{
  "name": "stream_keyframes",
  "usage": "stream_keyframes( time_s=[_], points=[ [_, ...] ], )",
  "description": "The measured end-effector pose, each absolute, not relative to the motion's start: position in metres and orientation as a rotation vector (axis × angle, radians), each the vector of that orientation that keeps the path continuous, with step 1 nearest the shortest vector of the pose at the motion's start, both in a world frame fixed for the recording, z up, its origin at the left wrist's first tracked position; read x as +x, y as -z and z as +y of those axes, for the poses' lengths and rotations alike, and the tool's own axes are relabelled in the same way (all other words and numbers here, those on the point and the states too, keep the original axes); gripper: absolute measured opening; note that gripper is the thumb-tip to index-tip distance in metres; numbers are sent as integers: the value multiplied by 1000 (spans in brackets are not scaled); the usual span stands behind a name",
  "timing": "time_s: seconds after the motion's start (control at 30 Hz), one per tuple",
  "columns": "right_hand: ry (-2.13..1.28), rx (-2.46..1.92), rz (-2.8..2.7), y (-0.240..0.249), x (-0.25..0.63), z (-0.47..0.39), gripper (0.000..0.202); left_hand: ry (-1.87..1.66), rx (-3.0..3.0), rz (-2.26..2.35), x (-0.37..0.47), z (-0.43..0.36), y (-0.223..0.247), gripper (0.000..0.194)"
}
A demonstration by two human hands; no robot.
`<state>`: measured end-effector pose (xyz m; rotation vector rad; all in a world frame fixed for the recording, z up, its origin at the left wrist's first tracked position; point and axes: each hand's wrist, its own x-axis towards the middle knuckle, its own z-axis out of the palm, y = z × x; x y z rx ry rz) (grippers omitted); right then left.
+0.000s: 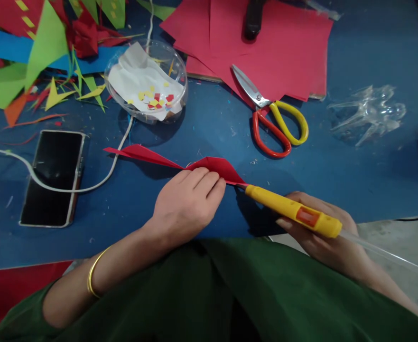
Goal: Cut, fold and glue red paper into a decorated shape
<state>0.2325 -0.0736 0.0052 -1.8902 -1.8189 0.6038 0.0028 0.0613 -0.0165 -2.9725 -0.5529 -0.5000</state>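
My left hand (190, 199) is closed on a folded strip of red paper (219, 167) above the blue table, its fingers pressed together over the near edge. One pointed end of the paper reaches out to the left. My right hand (326, 232) grips a yellow hot glue gun (287, 206) with a clear glue stick (383, 251) sticking out of its back end. The gun's nozzle meets the right tip of the red paper; whether glue is coming out cannot be made out. Beyond them lie scissors (262, 104) with one red and one yellow handle.
A phone (54, 178) lies at the left, a white cable (98, 186) across it. Behind stand a clear bowl (182, 102) with paper bits, red sheets (283, 57) and coloured scraps (48, 42). A clear plastic piece (368, 111) sits at the right.
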Motion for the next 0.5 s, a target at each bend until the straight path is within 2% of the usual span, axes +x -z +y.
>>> stream_keyframes(
  time_s=[0.5],
  points=[
    [-599, -1912, -1852, -4, 230, -67, 27, 462, -3000, -526, 2, 62, 15, 29]
  ],
)
